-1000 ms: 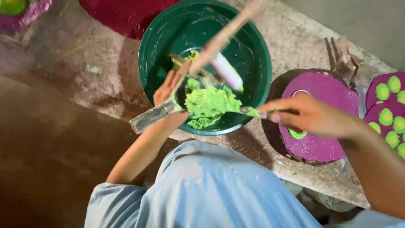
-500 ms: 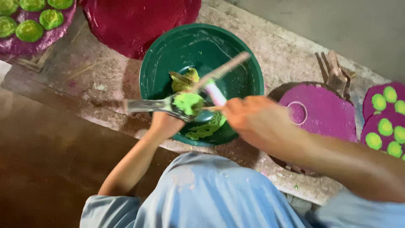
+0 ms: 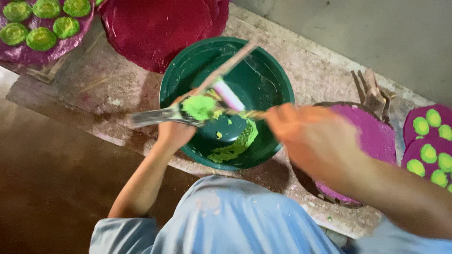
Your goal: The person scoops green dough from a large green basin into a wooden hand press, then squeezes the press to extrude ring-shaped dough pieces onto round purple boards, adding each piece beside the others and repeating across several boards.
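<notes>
Left hand [image 3: 174, 134] grips a metal scoop [image 3: 155, 115] loaded with green paste [image 3: 198, 106] over the green basin [image 3: 275, 84] at the counter's front edge, catching drips; right hand [image 3: 313, 138], blurred, pinches a thin stick [image 3: 245, 113] for scraping.

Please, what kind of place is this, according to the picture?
Probably a small craft or food workshop. A rough stained work surface carries a green bowl of green paste, and round purple and red discs, some topped with green dabs.

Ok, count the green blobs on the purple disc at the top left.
5 green blobs on the purple disc, plus a sixth; so 6. The frame edge may hide more.
</notes>
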The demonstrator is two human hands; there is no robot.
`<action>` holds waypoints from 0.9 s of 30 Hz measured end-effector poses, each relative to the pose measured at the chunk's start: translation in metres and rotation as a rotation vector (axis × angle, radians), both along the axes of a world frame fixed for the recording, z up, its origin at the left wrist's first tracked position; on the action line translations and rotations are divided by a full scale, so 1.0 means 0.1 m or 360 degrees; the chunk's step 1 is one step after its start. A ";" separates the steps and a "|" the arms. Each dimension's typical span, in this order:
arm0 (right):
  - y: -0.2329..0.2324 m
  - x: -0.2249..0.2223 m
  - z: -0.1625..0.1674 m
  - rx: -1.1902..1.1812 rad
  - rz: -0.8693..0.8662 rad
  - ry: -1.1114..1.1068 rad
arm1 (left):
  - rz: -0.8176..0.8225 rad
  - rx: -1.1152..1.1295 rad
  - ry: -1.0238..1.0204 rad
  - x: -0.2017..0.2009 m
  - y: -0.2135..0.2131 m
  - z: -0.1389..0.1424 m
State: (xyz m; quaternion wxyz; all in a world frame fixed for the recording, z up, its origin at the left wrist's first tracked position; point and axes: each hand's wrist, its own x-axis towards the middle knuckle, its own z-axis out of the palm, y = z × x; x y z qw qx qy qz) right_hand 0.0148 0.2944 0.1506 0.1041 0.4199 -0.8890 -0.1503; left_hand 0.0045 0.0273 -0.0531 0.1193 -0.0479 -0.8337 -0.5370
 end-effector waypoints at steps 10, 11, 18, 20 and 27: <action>-0.53 -0.21 -0.25 0.0230 0.0451 0.0148 | -0.0280 -0.0318 0.0280 -0.05 0.25 -0.04; -0.58 -0.19 -0.24 0.0281 0.0436 0.0128 | -0.0290 -0.0347 0.0324 -0.05 0.28 -0.05; -0.20 -0.05 0.33 0.0179 0.0109 -0.0090 | -0.0118 -0.0696 0.0172 -0.06 -0.02 0.27; -0.22 -0.03 0.20 0.0253 0.0136 0.0017 | -0.0153 -0.0730 0.0103 -0.05 -0.04 0.37; -0.46 -0.07 -0.74 0.0171 0.0206 0.0025 | -0.0158 -0.0626 0.0478 -0.04 0.16 0.13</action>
